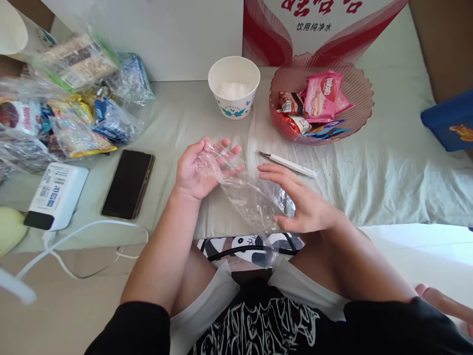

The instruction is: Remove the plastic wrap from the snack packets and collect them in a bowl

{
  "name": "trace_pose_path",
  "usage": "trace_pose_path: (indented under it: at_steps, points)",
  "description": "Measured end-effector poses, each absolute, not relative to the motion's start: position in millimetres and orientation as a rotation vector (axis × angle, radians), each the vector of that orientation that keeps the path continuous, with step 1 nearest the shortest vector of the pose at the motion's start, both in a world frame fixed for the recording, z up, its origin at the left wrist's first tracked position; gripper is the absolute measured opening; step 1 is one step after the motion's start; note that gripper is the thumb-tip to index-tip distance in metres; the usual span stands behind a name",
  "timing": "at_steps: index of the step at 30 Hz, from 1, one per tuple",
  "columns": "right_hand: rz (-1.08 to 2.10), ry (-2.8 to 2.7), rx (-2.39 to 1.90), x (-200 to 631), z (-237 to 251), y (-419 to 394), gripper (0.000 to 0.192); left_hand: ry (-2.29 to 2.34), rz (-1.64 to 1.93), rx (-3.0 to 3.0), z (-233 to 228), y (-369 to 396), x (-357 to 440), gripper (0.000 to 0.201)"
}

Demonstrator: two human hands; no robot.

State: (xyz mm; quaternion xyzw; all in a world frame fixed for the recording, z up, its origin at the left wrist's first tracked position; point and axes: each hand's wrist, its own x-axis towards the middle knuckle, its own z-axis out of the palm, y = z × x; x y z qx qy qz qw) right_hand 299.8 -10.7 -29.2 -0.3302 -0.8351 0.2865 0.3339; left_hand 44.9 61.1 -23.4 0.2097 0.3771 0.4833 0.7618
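**Fingers spread on a clear plastic wrapper**

Fingers of the left hand lie spread, palm up, with one end of a clear plastic wrapper draped loosely over them; nothing is pinched there. The right hand sits at about four o'clock from the left, palm turned inward, its fingers stretched out nearly flat, thumb and lower fingers pressing the wrapper's crumpled far end. So the film hangs between the two hands, just above the near edge of the bed, over the person's lap.

Just beyond the right hand, at one o'clock, a slim white pen-like cutter lies on the sheet, its tip toward the left hand. At nine o'clock from the hands a dark phone lies face up, and farther left a white power bank with its cable trailing off the edge. At twelve o'clock stands a white paper cup; at one o'clock a red basket holds wrapped snacks, a pink wafer pack uppermost. Bags of packaged snacks are heaped at ten o'clock. A blue box lies at two o'clock.

In my judgement the loose hold is the weak spot: film this light could slide off the open left palm and drop into the lap. A sweeping right hand could also nudge the cutter, whose tip lies near bare fingers.
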Motion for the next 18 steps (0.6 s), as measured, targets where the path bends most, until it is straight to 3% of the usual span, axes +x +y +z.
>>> trace_pose_path:
  at_steps: [2, 5, 10, 18]
  points:
    - [0.67, -2.181, -0.957, 295.1, -33.4, -10.6, 0.061, 0.869, 1.06, 0.489, -23.1, 61.9, 44.2, 0.036]
    - [0.59, -2.026, -1.124, 288.7, -35.6, -8.3, 0.019, 0.87, 1.027, 0.498, -22.6, 61.0, 43.5, 0.038]
    - [0.615, -1.67, -1.325, 290.4, -20.7, -10.1, 0.024, 0.768, 0.965, 0.572, -23.3, 58.8, 40.8, 0.037]
    - [0.817, -1.242, -1.441, 298.8, -12.0, -16.3, 0.025, 0.947, 0.586, 0.896, -25.5, 60.3, 32.3, 0.052]
